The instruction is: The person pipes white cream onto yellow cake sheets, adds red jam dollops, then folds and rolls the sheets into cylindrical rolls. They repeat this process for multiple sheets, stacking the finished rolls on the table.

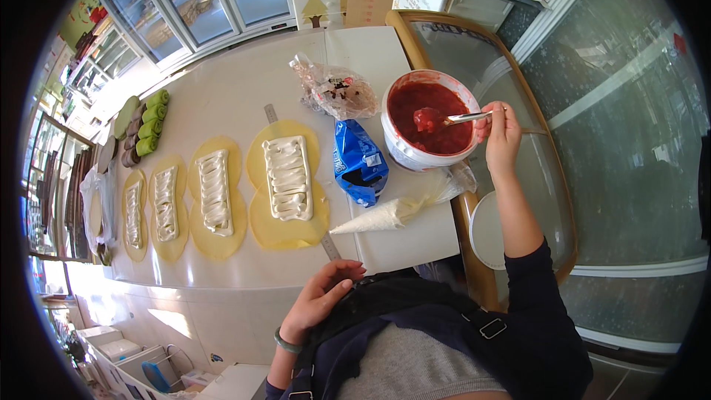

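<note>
My right hand (498, 129) holds the handle of a metal spoon (467, 118), whose bowl carries a lump of chunky red filling above a white plastic tub (404, 151) of the same filling. At the table's front edge my left hand (326, 295) rests against the apron, fingers loosely bent, holding nothing. Several pairs of overlapping round yellow crepes (318, 200) lie in a row, each pair bearing a rectangle of piped white cream (287, 178). A filled piping bag (377, 216) lies in front of the tub, its tip towards the left.
A torn blue package (358, 158) and a crumpled clear plastic bag (347, 91) stand left of the tub. A metal ruler (330, 246) runs under the nearest crepes. Green rolls (150, 128) and brown ones sit at the far left. A glass-topped chest with a wooden-coloured frame (547, 169) adjoins the table's right.
</note>
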A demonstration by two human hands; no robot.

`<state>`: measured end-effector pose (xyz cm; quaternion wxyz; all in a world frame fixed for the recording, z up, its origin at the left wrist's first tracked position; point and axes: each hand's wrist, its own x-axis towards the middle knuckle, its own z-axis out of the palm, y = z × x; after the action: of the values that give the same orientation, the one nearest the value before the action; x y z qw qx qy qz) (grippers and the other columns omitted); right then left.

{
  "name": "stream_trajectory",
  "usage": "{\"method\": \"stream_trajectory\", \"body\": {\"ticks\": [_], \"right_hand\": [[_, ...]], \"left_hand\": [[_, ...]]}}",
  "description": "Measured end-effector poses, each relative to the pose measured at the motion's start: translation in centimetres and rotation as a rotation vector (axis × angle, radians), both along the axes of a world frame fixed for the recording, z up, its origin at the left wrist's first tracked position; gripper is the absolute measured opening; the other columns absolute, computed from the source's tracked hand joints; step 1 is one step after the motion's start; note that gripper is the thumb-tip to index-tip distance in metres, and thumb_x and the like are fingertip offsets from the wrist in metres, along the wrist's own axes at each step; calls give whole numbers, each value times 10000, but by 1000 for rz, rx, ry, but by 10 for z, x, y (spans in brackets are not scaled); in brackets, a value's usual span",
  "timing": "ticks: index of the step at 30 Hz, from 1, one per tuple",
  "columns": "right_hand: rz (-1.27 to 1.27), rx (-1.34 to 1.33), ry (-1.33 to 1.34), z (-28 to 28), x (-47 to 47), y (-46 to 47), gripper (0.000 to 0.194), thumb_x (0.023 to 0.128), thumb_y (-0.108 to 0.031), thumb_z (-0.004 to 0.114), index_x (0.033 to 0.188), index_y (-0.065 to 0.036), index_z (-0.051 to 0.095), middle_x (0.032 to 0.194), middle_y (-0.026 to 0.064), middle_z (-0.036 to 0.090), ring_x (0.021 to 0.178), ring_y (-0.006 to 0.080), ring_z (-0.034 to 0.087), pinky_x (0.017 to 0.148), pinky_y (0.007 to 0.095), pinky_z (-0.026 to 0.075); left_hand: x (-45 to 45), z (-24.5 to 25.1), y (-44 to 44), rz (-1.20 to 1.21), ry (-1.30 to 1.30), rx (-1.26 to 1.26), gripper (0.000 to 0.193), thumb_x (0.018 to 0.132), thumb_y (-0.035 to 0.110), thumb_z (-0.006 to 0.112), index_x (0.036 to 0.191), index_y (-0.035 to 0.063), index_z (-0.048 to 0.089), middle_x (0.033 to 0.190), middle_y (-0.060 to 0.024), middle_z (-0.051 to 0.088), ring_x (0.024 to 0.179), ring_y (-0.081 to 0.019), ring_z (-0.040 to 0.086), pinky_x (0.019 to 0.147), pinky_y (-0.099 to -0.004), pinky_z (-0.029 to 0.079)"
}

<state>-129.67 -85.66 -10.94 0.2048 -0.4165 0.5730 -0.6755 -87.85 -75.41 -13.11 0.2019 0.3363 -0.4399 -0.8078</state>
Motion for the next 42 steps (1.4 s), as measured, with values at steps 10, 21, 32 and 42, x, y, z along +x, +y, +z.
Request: {"method": "stream_trajectory", "body": {"ticks": [10, 21, 32, 42], "right_hand": [[307, -77, 351, -2, 162, -9, 201, 1108, -144, 482, 1066, 2, 614, 784, 45, 665, 629, 55, 588, 588, 216, 502], [234, -225, 887, -112, 275, -49, 37, 993, -61, 628, 1020, -39, 639, 821, 119, 661, 710, 306, 646, 610, 397, 512], [124, -223, 1063, -118, 298, -112, 67, 980, -69, 639, 1040, -38, 642, 873, 141, 676, 794, 331, 667, 677, 411, 543], [148, -288, 1151, -108, 303, -104, 93, 967, -37, 640, 1059, -30, 641, 882, 141, 662, 787, 333, 646, 694, 415, 533]], "left_hand": [[35, -6, 27, 208, 7, 5, 382, 1077, 124, 531, 1437, -1, 497, 1402, -104, 594, 1333, -194, 550, 1151, -352, 408], [164, -18, 5, 226, -25, 25, 367, 1068, 108, 555, 1416, -5, 520, 1353, -101, 621, 1285, -177, 569, 1122, -334, 436], [237, -29, -9, 242, 8, -11, 356, 1061, 81, 554, 1404, -11, 521, 1335, -111, 628, 1277, -178, 578, 1123, -337, 438], [253, -35, -6, 253, 24, -4, 354, 1066, 102, 557, 1402, -7, 525, 1342, -105, 626, 1269, -180, 578, 1121, -340, 441]]}}
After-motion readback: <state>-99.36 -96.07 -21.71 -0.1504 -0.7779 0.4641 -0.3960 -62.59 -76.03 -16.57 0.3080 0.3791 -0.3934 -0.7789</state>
